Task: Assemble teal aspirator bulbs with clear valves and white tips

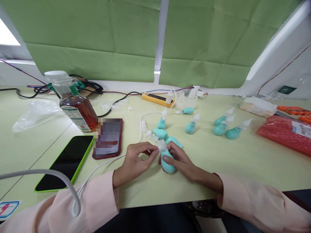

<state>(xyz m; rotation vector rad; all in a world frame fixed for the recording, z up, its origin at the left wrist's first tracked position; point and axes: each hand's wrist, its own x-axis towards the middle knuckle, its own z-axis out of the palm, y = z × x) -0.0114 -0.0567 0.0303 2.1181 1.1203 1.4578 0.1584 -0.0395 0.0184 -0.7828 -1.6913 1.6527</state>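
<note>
My right hand wraps round a teal bulb nasal aspirator, its thumb across the front of the rubber bulb. A clear plastic collar sits at the top of that bulb, which leans slightly left. Thumb and forefinger of my left hand are pinched together at the collar's left edge, on a small clear piece that is hard to make out. Just beyond lie two loose teal bulbs and several clear plastic nozzle parts.
Several aspirators with clear tips stand farther back and right. To the left are a green-edged phone, a red-cased phone and a bottle of brown liquid. A white cable runs to a yellow power strip. At right lies a red package.
</note>
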